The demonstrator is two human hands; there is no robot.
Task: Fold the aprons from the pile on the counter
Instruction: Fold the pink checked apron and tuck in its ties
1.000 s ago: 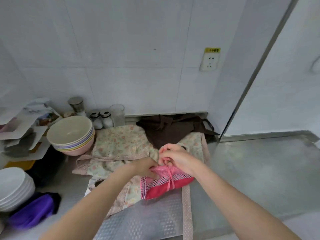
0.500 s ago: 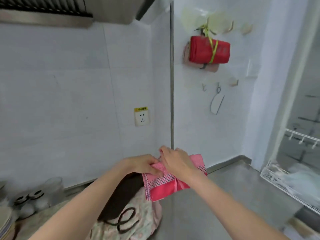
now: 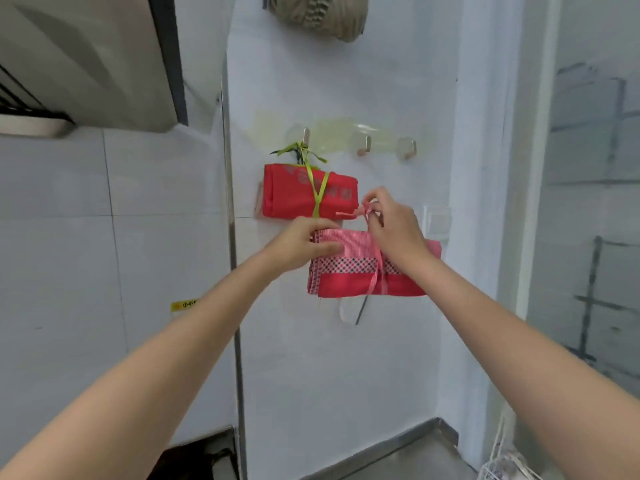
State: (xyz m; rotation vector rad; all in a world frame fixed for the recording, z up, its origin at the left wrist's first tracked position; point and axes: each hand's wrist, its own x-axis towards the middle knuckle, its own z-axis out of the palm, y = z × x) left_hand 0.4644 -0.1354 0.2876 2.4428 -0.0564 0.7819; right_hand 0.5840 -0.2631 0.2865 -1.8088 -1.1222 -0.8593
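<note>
The left hand [image 3: 304,244] gripped the folded pink apron [image 3: 363,268]; the right hand [image 3: 391,223] pinched its ribbon [image 3: 360,211]; a red bundle [image 3: 304,195] hung on a hook [image 3: 305,135] just behind.

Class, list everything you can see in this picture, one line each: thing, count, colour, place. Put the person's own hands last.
folded apron: 1, pink with a checked band, held up near the wall
tie strap: 1, pink, wrapped around the folded apron
hung bundle: 1, red with a green tie, on the leftmost hook
wall hooks: 3, metal, in a row on the white wall
wall switch: 1, white, right of the hands
left hand: 1, grips the apron's left end
right hand: 1, pinches the strap above the apron
</note>
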